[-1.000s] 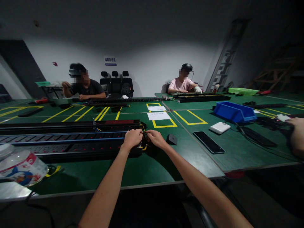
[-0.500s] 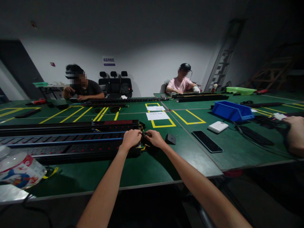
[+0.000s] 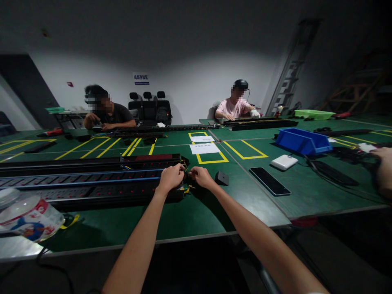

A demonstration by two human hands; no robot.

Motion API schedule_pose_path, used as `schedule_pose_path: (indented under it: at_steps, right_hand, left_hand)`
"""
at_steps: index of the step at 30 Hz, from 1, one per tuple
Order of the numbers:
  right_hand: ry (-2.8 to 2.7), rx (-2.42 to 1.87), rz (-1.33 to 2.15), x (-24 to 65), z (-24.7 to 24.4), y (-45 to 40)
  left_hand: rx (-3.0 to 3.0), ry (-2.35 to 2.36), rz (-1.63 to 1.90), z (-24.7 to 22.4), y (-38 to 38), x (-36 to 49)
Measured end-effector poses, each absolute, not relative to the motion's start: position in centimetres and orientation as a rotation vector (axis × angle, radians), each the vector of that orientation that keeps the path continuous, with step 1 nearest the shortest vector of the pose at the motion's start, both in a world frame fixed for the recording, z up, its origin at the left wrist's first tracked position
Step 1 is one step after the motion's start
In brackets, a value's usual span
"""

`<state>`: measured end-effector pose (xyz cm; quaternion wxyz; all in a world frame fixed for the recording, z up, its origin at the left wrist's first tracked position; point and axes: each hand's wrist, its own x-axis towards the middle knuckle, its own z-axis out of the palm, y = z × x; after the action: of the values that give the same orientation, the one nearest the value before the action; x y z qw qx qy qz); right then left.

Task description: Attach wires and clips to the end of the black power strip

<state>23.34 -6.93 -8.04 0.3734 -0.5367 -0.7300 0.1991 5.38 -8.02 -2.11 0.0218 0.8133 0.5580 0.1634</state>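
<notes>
Long black strips with rows of sockets and red dots (image 3: pixel 122 192) lie side by side on the green table (image 3: pixel 196 220), their right ends near the middle. My left hand (image 3: pixel 172 177) rests at that end with its fingers bent together round something dark and small. Just right of it, my right hand (image 3: pixel 200 177) pinches something dark that is too small to name. Yellow-green wires (image 3: pixel 187 190) stick out below my fingers. A small black block (image 3: pixel 221 178) stands to the right of my right hand.
A phone (image 3: pixel 270 181), a white box (image 3: pixel 284 162) and a blue bin (image 3: pixel 303 141) lie to the right. A plastic jar (image 3: pixel 32 218) is at the left front. Two people work across the table; another person's hand (image 3: pixel 382 167) shows at the right edge.
The whole view has shifted slightly, so things appear a little further right. Both of my hands stay at the strip's end, with only small finger movement.
</notes>
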Motion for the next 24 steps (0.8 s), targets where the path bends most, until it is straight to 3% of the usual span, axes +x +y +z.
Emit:
schedule_pose_path:
  at_steps: [24]
  right_hand:
    - [-1.844,-1.224,0.766,23.37,-7.80,-7.61]
  left_hand:
    - [2.385,1.719,0.608,-1.73,-8.19,5.32]
